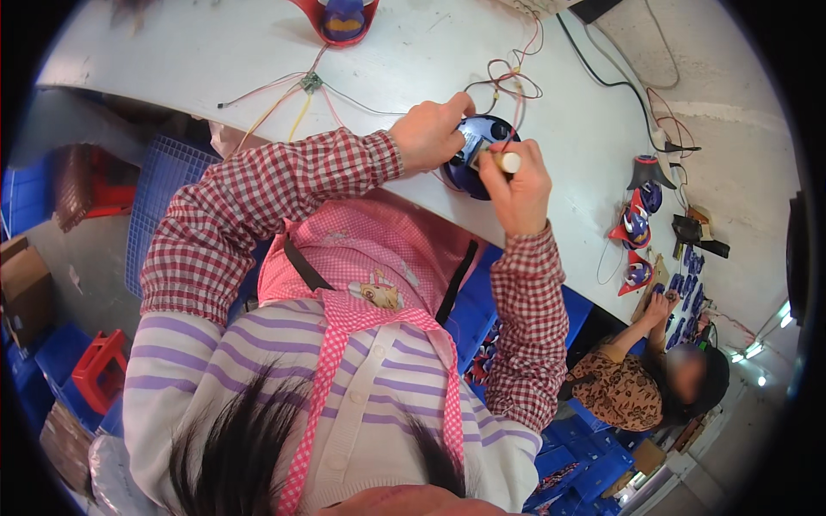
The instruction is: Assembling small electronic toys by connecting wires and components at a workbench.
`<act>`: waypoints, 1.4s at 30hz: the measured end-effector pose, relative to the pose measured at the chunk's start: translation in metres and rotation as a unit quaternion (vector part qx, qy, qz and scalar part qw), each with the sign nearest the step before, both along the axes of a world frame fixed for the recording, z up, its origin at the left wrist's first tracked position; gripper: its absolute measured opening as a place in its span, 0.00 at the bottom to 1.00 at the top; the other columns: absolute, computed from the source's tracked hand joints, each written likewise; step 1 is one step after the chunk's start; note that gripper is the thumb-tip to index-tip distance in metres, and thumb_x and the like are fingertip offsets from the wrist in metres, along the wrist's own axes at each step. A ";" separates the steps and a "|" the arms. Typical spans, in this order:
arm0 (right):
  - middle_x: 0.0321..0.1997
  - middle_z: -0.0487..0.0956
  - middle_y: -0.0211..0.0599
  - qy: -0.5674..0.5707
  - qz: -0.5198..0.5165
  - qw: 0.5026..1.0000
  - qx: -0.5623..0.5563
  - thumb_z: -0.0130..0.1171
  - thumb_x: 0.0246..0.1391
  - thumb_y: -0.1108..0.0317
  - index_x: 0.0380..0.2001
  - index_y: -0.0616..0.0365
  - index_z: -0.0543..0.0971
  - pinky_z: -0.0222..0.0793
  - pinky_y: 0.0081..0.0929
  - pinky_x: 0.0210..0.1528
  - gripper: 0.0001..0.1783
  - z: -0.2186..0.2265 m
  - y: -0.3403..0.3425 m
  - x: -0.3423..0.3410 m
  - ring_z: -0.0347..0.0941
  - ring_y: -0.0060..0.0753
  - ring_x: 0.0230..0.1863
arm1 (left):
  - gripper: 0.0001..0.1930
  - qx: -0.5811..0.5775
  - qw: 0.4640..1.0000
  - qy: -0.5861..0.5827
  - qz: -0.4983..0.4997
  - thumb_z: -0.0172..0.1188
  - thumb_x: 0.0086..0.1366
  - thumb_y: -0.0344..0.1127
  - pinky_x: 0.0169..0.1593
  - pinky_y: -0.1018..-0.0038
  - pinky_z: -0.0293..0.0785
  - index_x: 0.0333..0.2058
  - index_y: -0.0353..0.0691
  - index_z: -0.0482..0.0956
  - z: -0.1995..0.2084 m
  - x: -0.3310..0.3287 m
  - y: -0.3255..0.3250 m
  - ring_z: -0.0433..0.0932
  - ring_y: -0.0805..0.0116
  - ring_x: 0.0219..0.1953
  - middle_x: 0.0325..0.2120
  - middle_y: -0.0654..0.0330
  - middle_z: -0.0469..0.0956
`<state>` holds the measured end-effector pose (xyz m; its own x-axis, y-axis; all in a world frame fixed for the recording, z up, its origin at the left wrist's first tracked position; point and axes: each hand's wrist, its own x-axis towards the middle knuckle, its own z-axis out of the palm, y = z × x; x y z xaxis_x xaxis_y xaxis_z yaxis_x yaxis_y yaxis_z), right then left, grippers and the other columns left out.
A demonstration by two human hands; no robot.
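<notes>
Near the table's front edge, my left hand (428, 136) is closed on the side of a dark blue, rounded toy part (468, 181), its lit upper face showing. Pinched between the thumb and fingers of my right hand (521, 189) is a small tool with a pale, rounded handle (510, 162). The tool's working end points at the upper face of the part; its exact kind is hidden by the fingers. Thin red and black wires (516, 82) run from the far side of the table toward the part.
A small green circuit board (311, 82) with several loose wires lies left on the white table (568, 146). A red and purple toy piece (342, 21) sits at the far edge. More toy pieces (635, 225) line the right, where another person (632, 378) works. Blue crates (581, 464) stand below.
</notes>
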<state>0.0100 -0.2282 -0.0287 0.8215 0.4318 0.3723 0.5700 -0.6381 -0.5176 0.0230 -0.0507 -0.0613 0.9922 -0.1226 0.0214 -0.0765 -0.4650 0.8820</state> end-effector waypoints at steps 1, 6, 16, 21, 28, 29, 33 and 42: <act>0.32 0.71 0.36 0.008 0.010 1.000 0.014 0.64 0.43 0.76 0.33 0.61 0.75 0.66 0.22 0.27 0.11 0.000 -0.001 0.005 0.67 0.30 0.25 | 0.16 0.007 1.000 -0.001 0.007 0.50 0.55 0.30 0.20 0.71 0.68 0.44 0.38 0.66 0.001 0.001 0.000 0.73 0.63 0.14 0.13 0.57 0.74; 0.31 0.71 0.35 0.032 0.020 0.999 0.015 0.62 0.44 0.76 0.31 0.62 0.75 0.64 0.21 0.30 0.09 0.003 0.002 0.012 0.67 0.29 0.26 | 0.17 0.125 0.992 -0.016 -0.001 0.54 0.58 0.35 0.27 0.68 0.71 0.45 0.39 0.67 0.005 -0.006 0.008 0.76 0.64 0.23 0.21 0.54 0.76; 0.35 0.71 0.40 0.049 0.093 0.988 0.116 0.60 0.46 0.73 0.43 0.63 0.73 0.64 0.25 0.32 0.19 0.018 0.076 -0.047 0.66 0.33 0.32 | 0.14 -0.066 0.909 -0.178 0.372 0.59 0.55 0.26 0.35 0.79 0.69 0.42 0.37 0.72 -0.007 -0.169 0.150 0.70 0.71 0.33 0.34 0.59 0.71; 0.39 0.71 0.41 -0.033 0.092 0.992 0.075 0.61 0.50 0.63 0.38 0.62 0.76 0.67 0.26 0.37 0.15 -0.026 0.176 0.012 0.68 0.39 0.37 | 0.23 0.108 0.899 -0.104 0.411 0.61 0.55 0.28 0.39 0.80 0.70 0.50 0.35 0.67 -0.047 -0.191 0.160 0.69 0.66 0.41 0.42 0.54 0.68; 0.34 0.73 0.37 -0.056 0.038 0.991 -0.112 0.60 0.51 0.63 0.29 0.59 0.76 0.68 0.28 0.33 0.10 -0.043 0.213 0.024 0.70 0.34 0.31 | 0.21 -0.160 0.939 -0.011 0.304 0.55 0.63 0.30 0.41 0.79 0.72 0.54 0.33 0.64 -0.051 -0.189 0.168 0.73 0.69 0.39 0.41 0.53 0.71; 0.34 0.73 0.37 -0.054 0.038 0.991 -0.116 0.60 0.51 0.63 0.29 0.59 0.76 0.68 0.28 0.33 0.10 -0.044 0.212 0.026 0.70 0.34 0.31 | 0.21 -0.162 0.939 -0.008 0.303 0.55 0.63 0.30 0.41 0.79 0.72 0.54 0.33 0.64 -0.050 -0.188 0.170 0.73 0.69 0.39 0.41 0.53 0.71; 0.28 0.75 0.33 0.065 0.087 0.994 -0.020 0.60 0.51 0.65 0.31 0.59 0.75 0.67 0.26 0.31 0.09 -0.042 0.203 0.035 0.70 0.30 0.26 | 0.18 -0.428 0.854 0.057 0.291 0.52 0.65 0.30 0.38 0.80 0.73 0.52 0.32 0.66 -0.043 -0.185 0.173 0.75 0.71 0.33 0.37 0.54 0.74; 0.21 0.75 0.34 0.214 0.102 0.970 0.046 0.60 0.50 0.66 0.31 0.58 0.72 0.67 0.29 0.29 0.09 -0.021 0.188 0.045 0.71 0.34 0.24 | 0.14 -0.512 0.827 0.098 0.210 0.50 0.66 0.29 0.32 0.83 0.74 0.49 0.31 0.69 -0.013 -0.171 0.153 0.76 0.72 0.28 0.31 0.55 0.75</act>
